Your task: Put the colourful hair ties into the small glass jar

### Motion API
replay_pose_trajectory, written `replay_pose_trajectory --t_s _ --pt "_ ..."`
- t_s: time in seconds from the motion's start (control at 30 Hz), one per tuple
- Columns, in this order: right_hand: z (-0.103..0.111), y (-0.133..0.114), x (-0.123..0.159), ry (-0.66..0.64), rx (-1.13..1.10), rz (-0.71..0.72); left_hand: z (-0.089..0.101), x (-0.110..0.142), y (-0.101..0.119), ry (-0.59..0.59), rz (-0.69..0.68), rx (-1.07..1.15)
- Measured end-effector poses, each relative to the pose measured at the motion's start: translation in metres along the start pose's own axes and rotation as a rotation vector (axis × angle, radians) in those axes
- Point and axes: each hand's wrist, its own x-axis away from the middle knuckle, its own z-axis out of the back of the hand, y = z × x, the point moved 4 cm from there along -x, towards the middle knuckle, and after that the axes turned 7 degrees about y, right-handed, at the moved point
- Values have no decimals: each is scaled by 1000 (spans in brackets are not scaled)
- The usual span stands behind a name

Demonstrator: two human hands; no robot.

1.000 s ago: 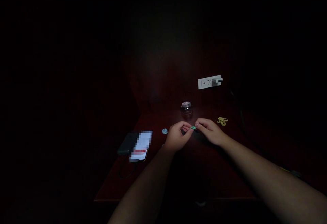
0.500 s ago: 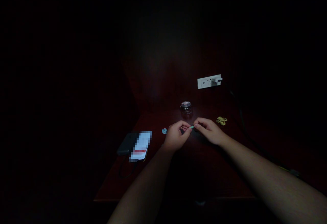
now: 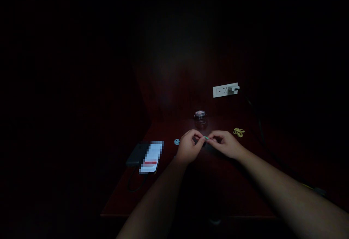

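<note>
Over the dark red table, my left hand (image 3: pixel 190 146) pinches one end of a small green rubber band (image 3: pixel 205 137). The other end sits between the thumb and finger of my right hand (image 3: pixel 224 144), so the band bridges the short gap between my fingertips. Left of my left hand lies a small clump of blue rubber bands (image 3: pixel 177 142). A loose pile of yellow rubber bands (image 3: pixel 239 132) rests just beyond my right hand. Behind both hands stands a clear jar (image 3: pixel 201 118) with a lid. Something dark under my fingertips is too dim to make out.
A lit phone (image 3: pixel 152 158) lies at the left beside a dark power bank (image 3: pixel 136 154) with a cable. On the back wall is a white socket panel (image 3: pixel 222 91) with a plug, its black cord (image 3: pixel 260 130) running down the right. The table's front edge (image 3: pixel 114 215) shows below.
The green band, straight before, now bends in a slight arc between my fingertips. My fingers have shifted a little. The whole view has moved slightly.
</note>
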Motion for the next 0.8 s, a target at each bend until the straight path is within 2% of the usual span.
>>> replay_pose_trajectory --t_s 0.2,0.43,0.8 --pt "0 -4 1 15 -21 -23 -3 1 -2 -45 40 72" --pt "-1 -2 1 2 -22 -13 -4 2 2 -81 23 134" --pt "-1 3 -1 11 26 7 -7 3 1 -125 12 70"
